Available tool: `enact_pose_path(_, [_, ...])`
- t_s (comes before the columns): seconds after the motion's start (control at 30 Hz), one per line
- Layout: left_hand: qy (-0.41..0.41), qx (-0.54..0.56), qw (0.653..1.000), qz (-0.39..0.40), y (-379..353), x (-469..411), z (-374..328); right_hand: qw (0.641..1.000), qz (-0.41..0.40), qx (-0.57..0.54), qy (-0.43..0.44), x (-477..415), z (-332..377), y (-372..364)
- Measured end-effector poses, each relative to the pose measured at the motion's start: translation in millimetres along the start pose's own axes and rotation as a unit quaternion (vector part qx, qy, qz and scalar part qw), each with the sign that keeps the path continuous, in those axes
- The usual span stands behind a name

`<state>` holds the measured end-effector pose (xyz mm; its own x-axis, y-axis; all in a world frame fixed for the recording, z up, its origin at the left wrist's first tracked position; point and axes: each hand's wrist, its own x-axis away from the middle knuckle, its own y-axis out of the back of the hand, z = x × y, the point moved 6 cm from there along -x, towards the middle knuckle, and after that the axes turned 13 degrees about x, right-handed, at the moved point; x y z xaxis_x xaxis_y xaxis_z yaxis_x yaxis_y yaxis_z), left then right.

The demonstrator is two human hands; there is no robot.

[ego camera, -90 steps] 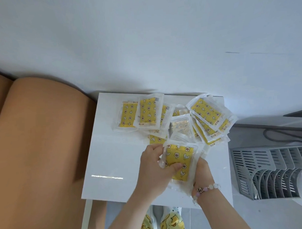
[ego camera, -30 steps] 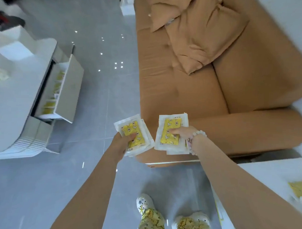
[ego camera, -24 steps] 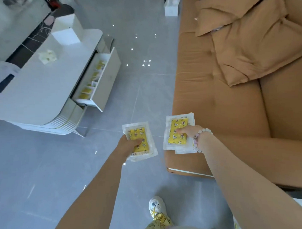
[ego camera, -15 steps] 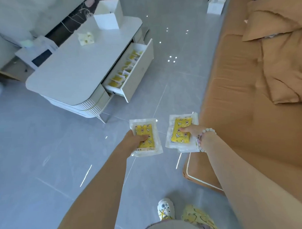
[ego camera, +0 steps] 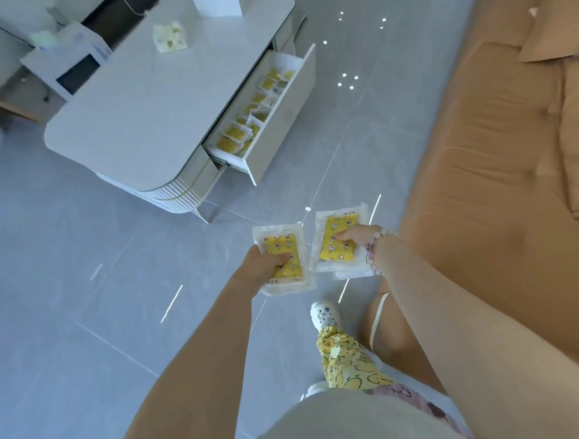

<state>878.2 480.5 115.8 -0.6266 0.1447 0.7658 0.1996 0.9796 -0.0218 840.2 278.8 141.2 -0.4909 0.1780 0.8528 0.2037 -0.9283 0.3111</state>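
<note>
two lots of yellow-print packets sit mid-frame above the grey floor. the left hand (ego camera: pixel 260 266) grips the left stack (ego camera: pixel 282 246), thumb on top. the right hand (ego camera: pixel 357 236) grips the right stack (ego camera: pixel 330 250) just beside it, at least two packets thick. in the upper centre, one open drawer (ego camera: pixel 278 131) of a white table (ego camera: pixel 146 109) holds more such packets, too blurred to count.

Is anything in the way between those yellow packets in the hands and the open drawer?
No, nothing visible. Only bare grey tiled floor lies between the clear plastic packets with yellow contents, gripped by the left hand and right hand, and the pulled-out white table drawer.
</note>
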Motion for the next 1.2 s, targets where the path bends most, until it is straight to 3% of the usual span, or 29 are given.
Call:
enact_pose_path(0.27, [-0.010,0.061,0.996,-0.057,-9,-59,-72,0.982,0.025,0.189,0.001,-35,83,57])
enact_pose_path(0.6, [-0.010,0.113,0.991,-0.071,-13,-118,-140,0.990,0.042,0.131,0.007,-95,146,101])
enact_pose_path(0.83, [-0.002,0.095,0.995,-0.043,-27,-209,-209,0.982,0.021,0.186,-0.005,-146,222,147])
enact_pose_path(0.97, [-0.012,0.112,0.993,-0.042,-41,-270,-277,0.998,0.011,0.055,-0.031,-176,270,188])
enact_pose_path(1.2, [0.007,0.109,0.994,-0.017,-76,-332,-342,0.973,-0.008,0.223,-0.063,-237,310,255])
